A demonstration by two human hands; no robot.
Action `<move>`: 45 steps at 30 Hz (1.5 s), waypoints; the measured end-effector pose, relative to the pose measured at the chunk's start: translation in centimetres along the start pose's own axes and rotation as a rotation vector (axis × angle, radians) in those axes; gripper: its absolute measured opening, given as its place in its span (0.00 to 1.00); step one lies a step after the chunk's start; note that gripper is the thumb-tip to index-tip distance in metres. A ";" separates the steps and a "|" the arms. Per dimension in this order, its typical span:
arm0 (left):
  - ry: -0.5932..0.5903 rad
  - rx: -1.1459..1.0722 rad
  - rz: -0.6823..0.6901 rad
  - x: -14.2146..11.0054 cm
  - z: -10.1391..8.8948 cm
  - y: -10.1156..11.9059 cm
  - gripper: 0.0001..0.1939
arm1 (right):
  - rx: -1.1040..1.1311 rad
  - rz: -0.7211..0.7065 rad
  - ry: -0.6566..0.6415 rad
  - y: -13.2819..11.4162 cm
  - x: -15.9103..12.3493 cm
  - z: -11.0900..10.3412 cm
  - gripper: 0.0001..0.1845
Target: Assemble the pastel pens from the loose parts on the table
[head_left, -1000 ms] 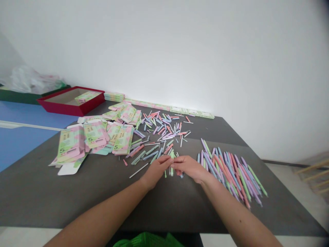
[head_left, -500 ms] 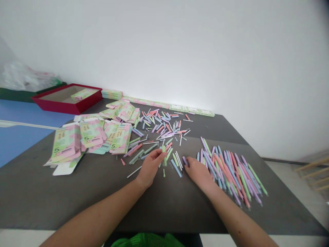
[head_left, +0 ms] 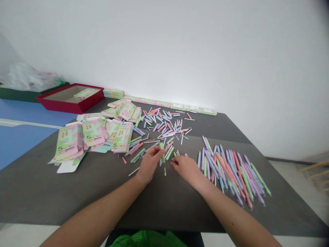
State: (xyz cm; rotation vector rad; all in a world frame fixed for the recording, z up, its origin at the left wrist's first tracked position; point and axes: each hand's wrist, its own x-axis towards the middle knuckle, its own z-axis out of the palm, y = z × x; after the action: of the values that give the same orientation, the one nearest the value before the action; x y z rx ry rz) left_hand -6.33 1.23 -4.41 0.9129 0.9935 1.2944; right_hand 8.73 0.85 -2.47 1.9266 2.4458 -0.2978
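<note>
Our pinch holds green among loose parts.
Our left hand [head_left: 147,167] clamps a green barrel piece [head_left: 161,146] between fingertips; our right hand [head_left: 187,168] has its fingers together, any catch too hidden to tell. A wide wrist swing could roll the nearby pens [head_left: 246,181]; a low knuckle, the small green part [head_left: 165,173].

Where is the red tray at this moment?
In the head view, the red tray sits at the back left, between the green box and the short stack of pastel cartons.
</note>
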 end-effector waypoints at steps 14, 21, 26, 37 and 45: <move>-0.024 -0.053 0.017 -0.4 0.4 0.4 0.12 | 0.243 0.080 -0.049 -1.2 -1.2 1.0 0.08; -0.167 0.023 -0.067 -1.3 0.6 -0.2 0.10 | 0.971 0.138 -0.129 2.0 -1.5 -1.8 0.09; -0.335 0.120 -0.159 -2.4 1.4 -0.4 0.15 | 1.481 0.200 -0.295 0.8 -2.7 -1.0 0.11; -0.006 -0.060 -0.095 -0.4 0.3 0.3 0.14 | 0.966 0.168 0.202 2.5 -0.8 -0.3 0.10; 0.009 -0.043 -0.067 -0.2 0.1 -0.2 0.14 | -0.008 -0.048 0.121 0.3 -1.0 1.5 0.10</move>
State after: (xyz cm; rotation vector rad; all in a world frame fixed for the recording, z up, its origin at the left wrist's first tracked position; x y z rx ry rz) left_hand -6.15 1.05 -4.54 0.8351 0.9912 1.2598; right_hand 9.10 -0.29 -3.84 1.9398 2.5670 -0.1769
